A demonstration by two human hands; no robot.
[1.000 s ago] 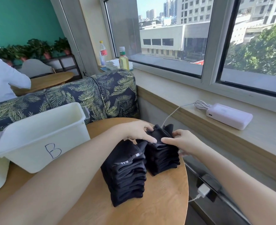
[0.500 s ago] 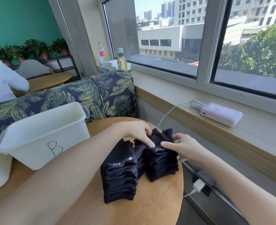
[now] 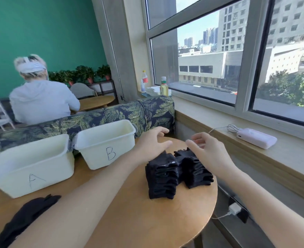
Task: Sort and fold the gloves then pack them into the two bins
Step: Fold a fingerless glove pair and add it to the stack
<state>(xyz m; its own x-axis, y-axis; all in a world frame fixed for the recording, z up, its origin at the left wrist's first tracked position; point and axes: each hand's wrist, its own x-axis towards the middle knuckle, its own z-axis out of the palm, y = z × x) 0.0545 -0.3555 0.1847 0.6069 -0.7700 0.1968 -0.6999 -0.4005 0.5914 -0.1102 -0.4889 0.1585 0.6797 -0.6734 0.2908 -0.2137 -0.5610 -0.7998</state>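
While hovering with fingers spread and empty, left hand (image 3: 154, 142) and right hand (image 3: 207, 151) sit just above two stacks of folded gloves (image 3: 179, 173), directly below the fingertips, right stack nearer the right hand. Beyond the left fingers: bin B (image 3: 104, 144), then bin A (image 3: 31, 163); loose gloves (image 3: 28, 217) lie near the left forearm on the round wooden table (image 3: 147, 221) beside a window ledge

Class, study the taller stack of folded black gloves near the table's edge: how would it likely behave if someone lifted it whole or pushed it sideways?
The taller stack is soft layered fabric, so lifted whole it would probably sag and shed layers unless squeezed. Pushed near the top, it would likely lean or slide apart. It looks light for its bulk.
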